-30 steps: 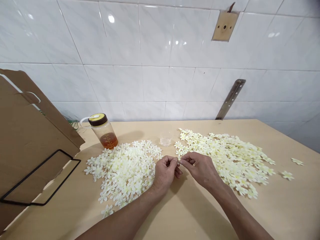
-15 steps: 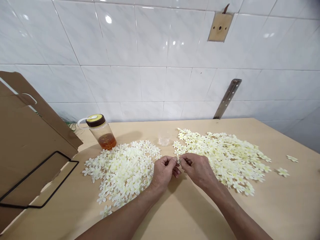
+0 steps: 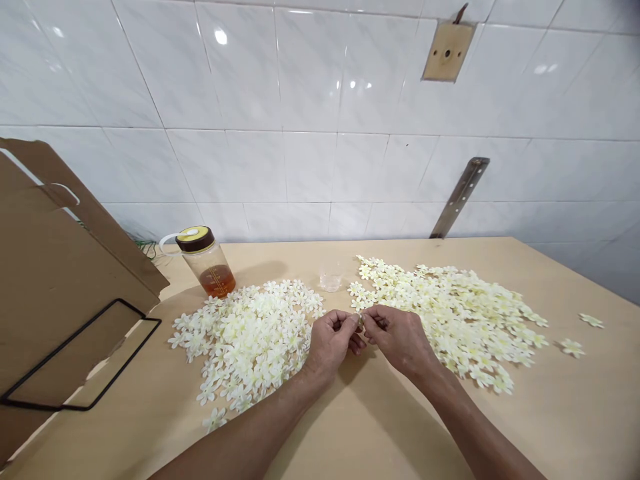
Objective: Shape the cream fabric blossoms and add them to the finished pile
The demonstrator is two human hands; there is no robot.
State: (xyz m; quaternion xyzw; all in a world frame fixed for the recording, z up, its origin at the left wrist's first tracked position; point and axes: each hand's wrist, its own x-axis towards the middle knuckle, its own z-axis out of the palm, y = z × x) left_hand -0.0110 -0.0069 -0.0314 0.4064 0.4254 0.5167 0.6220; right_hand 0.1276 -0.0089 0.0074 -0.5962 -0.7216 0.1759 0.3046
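My left hand (image 3: 331,345) and my right hand (image 3: 400,337) meet fingertip to fingertip above the wooden table (image 3: 380,420). Both pinch one small cream fabric flower (image 3: 359,322) between them; most of it is hidden by the fingers. To the left of my hands lies a wide pile of the same flowers (image 3: 247,340). A second, larger pile (image 3: 455,317) spreads out to the right, touching the back of my right hand.
A clear bottle with amber liquid and a brown-yellow lid (image 3: 206,261) stands at the back left. A small clear cup (image 3: 331,279) sits between the piles. A cardboard box with a black frame (image 3: 60,293) fills the left. Two stray flowers (image 3: 573,347) lie far right. White tiled wall behind.
My hands stay together on the flower; the fingertips have closed in slightly and shifted a little. The view has wobbled. Nothing else has moved.
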